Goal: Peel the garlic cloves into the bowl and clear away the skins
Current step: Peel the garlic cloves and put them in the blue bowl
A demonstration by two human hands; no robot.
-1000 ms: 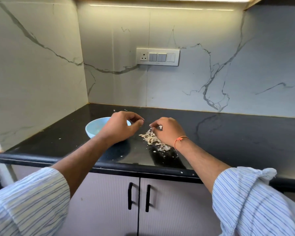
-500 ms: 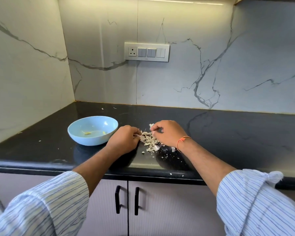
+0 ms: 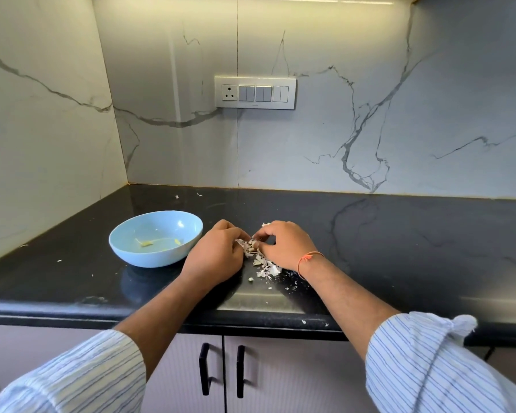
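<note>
A light blue bowl (image 3: 149, 257) sits on the black counter (image 3: 399, 248) and holds a few small pale yellow garlic bits (image 3: 145, 242). Just to its right lies a pile of papery garlic skins (image 3: 264, 265). My left hand (image 3: 218, 254) and my right hand (image 3: 283, 245) meet over the far end of the pile. Both have curled fingers, and their fingertips pinch into the skins between them. Whether a clove is among those skins is hidden by the fingers.
Small skin flakes (image 3: 292, 286) are scattered near the counter's front edge. A switch panel (image 3: 255, 92) is on the marble back wall, and a side wall closes the left. Below the counter are cabinet doors with two black handles (image 3: 204, 369).
My left hand came away from over the bowl and dropped to the skin pile beside my right hand. The bowl is now uncovered. My right hand stayed at the pile.
</note>
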